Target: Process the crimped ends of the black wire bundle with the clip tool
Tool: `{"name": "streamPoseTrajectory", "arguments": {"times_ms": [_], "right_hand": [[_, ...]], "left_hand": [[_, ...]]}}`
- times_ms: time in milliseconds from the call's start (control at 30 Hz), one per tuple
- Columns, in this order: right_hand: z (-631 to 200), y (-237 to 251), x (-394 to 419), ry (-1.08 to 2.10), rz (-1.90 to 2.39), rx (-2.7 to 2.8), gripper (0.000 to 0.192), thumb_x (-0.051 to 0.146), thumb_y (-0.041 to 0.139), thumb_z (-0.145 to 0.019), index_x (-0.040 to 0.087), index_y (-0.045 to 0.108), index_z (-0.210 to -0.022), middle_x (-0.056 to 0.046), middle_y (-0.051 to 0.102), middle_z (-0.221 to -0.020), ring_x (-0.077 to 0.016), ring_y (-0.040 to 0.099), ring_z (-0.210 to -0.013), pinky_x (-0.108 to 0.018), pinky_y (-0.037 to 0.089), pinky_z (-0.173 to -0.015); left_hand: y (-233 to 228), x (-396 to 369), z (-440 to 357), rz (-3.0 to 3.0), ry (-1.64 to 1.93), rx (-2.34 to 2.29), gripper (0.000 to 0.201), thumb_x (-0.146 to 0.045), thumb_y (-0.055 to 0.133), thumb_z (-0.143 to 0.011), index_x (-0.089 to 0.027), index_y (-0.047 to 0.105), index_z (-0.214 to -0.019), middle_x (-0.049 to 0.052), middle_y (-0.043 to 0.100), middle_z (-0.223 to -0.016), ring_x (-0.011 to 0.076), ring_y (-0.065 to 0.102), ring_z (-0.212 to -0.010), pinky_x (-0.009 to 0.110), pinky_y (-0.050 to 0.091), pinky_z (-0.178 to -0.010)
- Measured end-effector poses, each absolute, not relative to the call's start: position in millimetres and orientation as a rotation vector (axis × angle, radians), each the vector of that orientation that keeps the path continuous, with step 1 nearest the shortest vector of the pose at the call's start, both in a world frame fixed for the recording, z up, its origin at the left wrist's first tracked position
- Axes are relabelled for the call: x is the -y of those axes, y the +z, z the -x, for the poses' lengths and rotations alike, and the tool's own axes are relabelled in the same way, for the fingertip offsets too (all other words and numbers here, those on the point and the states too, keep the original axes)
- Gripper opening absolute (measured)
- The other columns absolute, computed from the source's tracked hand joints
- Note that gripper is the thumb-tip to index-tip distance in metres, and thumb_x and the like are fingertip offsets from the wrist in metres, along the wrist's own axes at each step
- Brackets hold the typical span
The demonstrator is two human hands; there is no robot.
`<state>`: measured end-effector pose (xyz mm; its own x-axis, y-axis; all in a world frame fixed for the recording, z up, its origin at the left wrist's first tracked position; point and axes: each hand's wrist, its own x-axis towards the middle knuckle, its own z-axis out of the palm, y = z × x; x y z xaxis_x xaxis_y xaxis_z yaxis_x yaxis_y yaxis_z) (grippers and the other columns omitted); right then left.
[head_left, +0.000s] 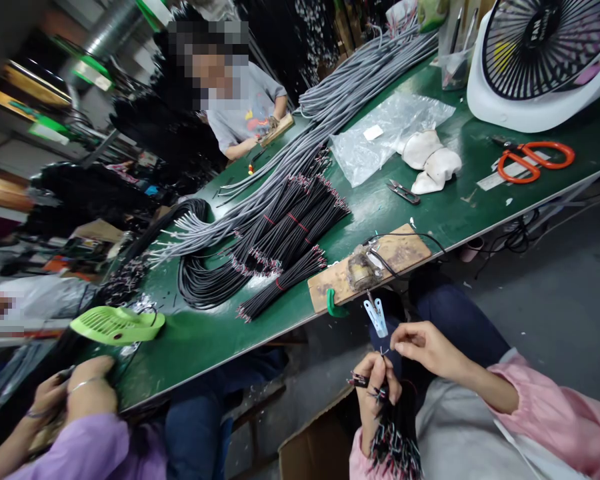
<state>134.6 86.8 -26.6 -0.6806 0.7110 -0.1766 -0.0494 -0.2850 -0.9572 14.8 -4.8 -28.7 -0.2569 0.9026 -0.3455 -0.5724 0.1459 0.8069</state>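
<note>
Black wires (395,427) with stripped red and white ends sit bunched in the left hand (375,390), below the edge of the green counter (430,207) and over the person's lap. The left hand is closed round the bundle, the stripped tips fanning out beneath it toward the pink sleeve. The right hand (423,347) is just above and right of the left hand, fingers pinched on a single wire end that stands up from the bundle; the two hands almost touch. A white clip (377,316) hangs just above them, under a wooden board (400,257) clamped at the counter's near edge. On the counter beyond the board lie black wire bundles (280,247) and, further back, long grey cables (325,113). Right of the board are small snips (404,192), a clear plastic bag (380,133), orange scissors (533,160) and a white fan (540,60). At the counter's left end another person's hands (75,397), in purple sleeves, work close to a green plastic cover (117,325)
</note>
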Motion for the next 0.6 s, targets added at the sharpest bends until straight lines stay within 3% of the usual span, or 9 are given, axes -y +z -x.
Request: {"name": "streamPoseTrajectory", "arguments": {"times_ms": [100,267,367,600], "right_hand": [[-135,-24,-87,2.047,0.712,1.422,0.024,0.029,0.063,-0.076,0.012,0.065,-0.093,-0.004,0.060,-0.077,-0.0141,0.052,-0.068,-0.026,0.041,-0.063],[-131,-17,-86,1.787,0.871,1.582,0.014,0.022,0.068,-0.073,0.013,0.064,-0.064,-0.002,0.057,-0.064,-0.0127,0.050,-0.059,-0.025,0.038,-0.056],[-132,-15,-86,1.626,0.921,1.671,0.017,0.018,0.063,-0.076,0.014,0.059,-0.061,-0.001,0.055,-0.065,-0.0125,0.048,-0.061,-0.025,0.037,-0.058],[-131,-19,-106,1.937,0.708,1.525,0.020,0.033,0.053,-0.084,0.015,0.053,-0.075,0.001,0.049,-0.067,-0.0121,0.046,-0.062,-0.023,0.037,-0.057]], "left_hand": [[-29,6,-17,-0.412,1.448,-1.132,0.029,-0.035,0.064,-0.077,-0.014,0.054,-0.059,-0.007,0.039,-0.034,0.0015,0.029,-0.024,0.013,0.027,-0.029],[-31,7,-24,-0.396,1.430,-1.171,0.026,-0.035,0.064,-0.078,-0.015,0.056,-0.064,-0.008,0.039,-0.033,0.0018,0.028,-0.025,0.013,0.026,-0.029],[-29,5,-24,-0.380,1.431,-1.192,0.025,-0.035,0.061,-0.080,-0.015,0.057,-0.066,-0.008,0.039,-0.034,0.0015,0.027,-0.025,0.013,0.026,-0.030],[-19,0,-3,-0.624,1.420,-1.177,0.018,-0.030,0.064,-0.077,-0.014,0.063,-0.069,-0.003,0.051,-0.055,0.0012,0.038,-0.027,0.014,0.025,-0.030]]}}
